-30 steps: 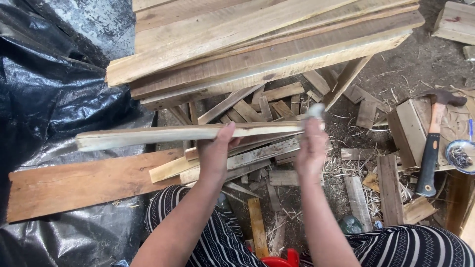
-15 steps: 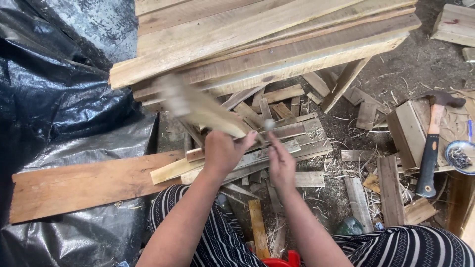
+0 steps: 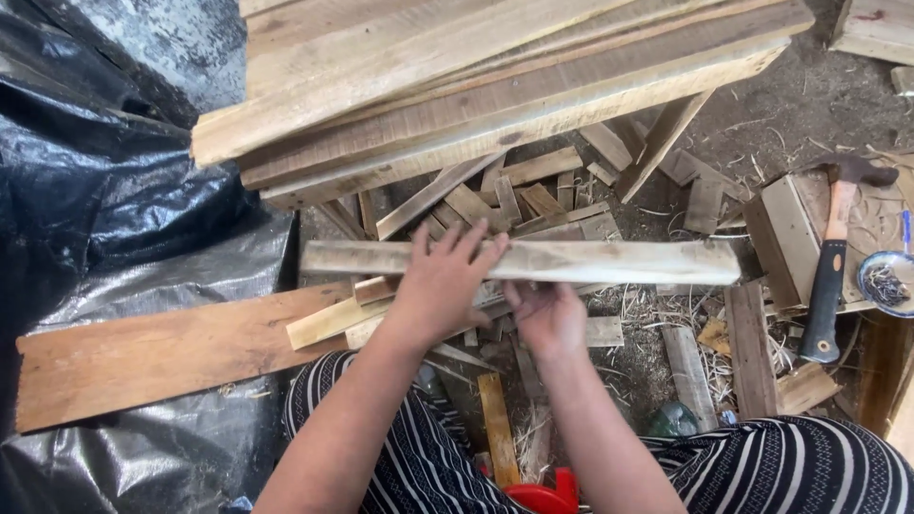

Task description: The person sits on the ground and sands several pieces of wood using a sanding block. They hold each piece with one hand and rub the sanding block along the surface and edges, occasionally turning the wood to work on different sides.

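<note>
A long pale wooden slat (image 3: 609,261) lies level across the middle of the view, held above a heap of wood offcuts. My left hand (image 3: 442,286) rests on top of it near its left half, fingers spread over the near face. Under the slat my right hand (image 3: 545,314) grips it from below, fingers curled around its lower edge. Both forearms come up from my lap, which is covered by black-and-white striped cloth.
A stack of long planks (image 3: 495,76) fills the top. A wide brown board (image 3: 162,352) lies left on black plastic sheeting (image 3: 105,200). At right a hammer (image 3: 830,276) leans on a wooden box (image 3: 790,243), beside a bowl of nails (image 3: 885,281). Something red (image 3: 538,497) sits by my lap.
The slat was swung round in my hands: first level and reaching left, then tilted up-left and blurred, now level again and reaching right. My right hand moved from its end to beneath it.
</note>
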